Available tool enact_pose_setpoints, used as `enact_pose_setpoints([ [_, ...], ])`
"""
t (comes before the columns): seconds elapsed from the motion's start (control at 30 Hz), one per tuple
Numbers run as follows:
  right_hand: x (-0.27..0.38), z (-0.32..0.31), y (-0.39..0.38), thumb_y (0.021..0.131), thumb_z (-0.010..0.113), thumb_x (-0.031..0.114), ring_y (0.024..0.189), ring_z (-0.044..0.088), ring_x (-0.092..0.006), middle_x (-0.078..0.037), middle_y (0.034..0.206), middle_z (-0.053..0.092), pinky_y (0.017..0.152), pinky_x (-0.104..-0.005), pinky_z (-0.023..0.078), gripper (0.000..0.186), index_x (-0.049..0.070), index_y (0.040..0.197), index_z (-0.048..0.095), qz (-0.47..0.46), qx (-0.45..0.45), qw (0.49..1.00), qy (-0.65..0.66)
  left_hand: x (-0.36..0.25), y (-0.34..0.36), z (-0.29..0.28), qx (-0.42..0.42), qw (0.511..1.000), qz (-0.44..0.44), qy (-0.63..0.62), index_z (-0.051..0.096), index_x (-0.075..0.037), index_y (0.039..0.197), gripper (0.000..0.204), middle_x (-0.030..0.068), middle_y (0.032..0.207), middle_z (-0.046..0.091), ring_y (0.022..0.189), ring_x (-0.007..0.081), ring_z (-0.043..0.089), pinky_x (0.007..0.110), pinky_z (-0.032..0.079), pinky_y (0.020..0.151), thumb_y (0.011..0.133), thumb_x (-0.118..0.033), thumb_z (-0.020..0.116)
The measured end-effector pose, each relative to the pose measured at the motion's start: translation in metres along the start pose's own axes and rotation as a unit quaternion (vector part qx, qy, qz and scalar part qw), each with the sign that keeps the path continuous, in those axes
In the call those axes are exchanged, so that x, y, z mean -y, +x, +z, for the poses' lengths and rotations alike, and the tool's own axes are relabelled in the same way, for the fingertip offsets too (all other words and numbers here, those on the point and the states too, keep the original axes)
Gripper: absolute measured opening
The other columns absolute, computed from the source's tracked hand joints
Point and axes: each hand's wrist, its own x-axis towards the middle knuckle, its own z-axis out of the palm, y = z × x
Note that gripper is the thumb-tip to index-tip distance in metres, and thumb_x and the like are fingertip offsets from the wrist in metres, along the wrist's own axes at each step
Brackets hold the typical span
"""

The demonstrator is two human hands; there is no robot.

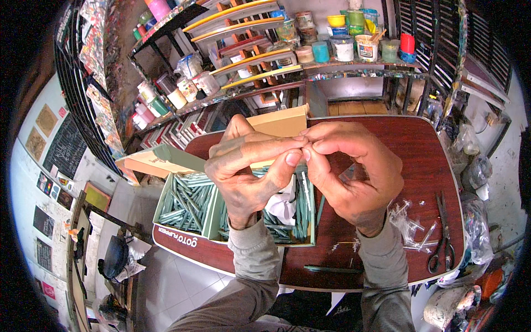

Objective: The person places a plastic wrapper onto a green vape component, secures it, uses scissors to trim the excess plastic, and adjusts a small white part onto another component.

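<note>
Above the table, my left hand (243, 166) and my right hand (357, 169) meet at the fingertips, each in a pinch of thumb and forefinger. Whatever lies between those tips is too small to make out. Below them stands an open cardboard box (207, 235) with raised flaps, divided into compartments. Many slim grey-green pens (188, 202) fill it, and my left hand and wrist hide part of them. A crumpled white piece (282, 207) rests on the pens in the right compartment. One dark green pen (333, 269) lies on the table near its front edge.
Black-handled scissors (441, 238) lie at the right of the dark red table (381, 268). Beside them are clear plastic scraps (412, 227). Paint pots (343, 48) line the back shelf, and yellow-edged frames (238, 27) are stacked beyond the box. Plastic bags (477, 221) crowd the right edge.
</note>
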Motion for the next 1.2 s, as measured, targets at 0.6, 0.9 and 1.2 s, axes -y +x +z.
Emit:
enact_pose_setpoints([
  [0.6,0.002,-0.001,0.001,0.075,0.07,-0.014,0.086,0.069,-0.0252,-0.018,0.093,0.069,0.078,-0.0349,0.055,0.023,-0.005,0.095,0.064,-0.016,-0.01,1.0,0.008,-0.006,0.002,0.004,-0.011,0.999,0.016,0.035,0.078,-0.01,0.088,0.016,0.0032,0.082,0.076,0.065,0.0075,0.066,0.025,0.037,0.064,0.073,-0.012,0.08],
  [0.9,0.003,-0.003,0.001,0.076,0.071,-0.012,0.086,0.07,-0.0256,-0.019,0.093,0.07,0.078,-0.035,0.056,0.02,-0.005,0.094,0.066,-0.016,-0.004,1.0,-0.01,-0.005,-0.001,0.006,-0.016,0.998,0.009,0.059,0.079,-0.011,0.089,0.017,0.0024,0.081,0.076,0.064,0.0073,0.064,0.025,0.037,0.063,0.072,-0.013,0.081],
  [1.2,-0.002,0.002,0.0,0.072,0.078,-0.007,0.085,0.07,-0.0255,-0.014,0.094,0.07,0.076,-0.0343,0.056,0.029,0.001,0.097,0.065,-0.029,-0.032,0.999,-0.01,-0.009,0.002,0.006,-0.019,0.997,0.02,0.07,0.079,-0.011,0.089,0.017,0.0022,0.08,0.076,0.063,0.0071,0.065,0.024,0.038,0.063,0.072,-0.011,0.08],
])
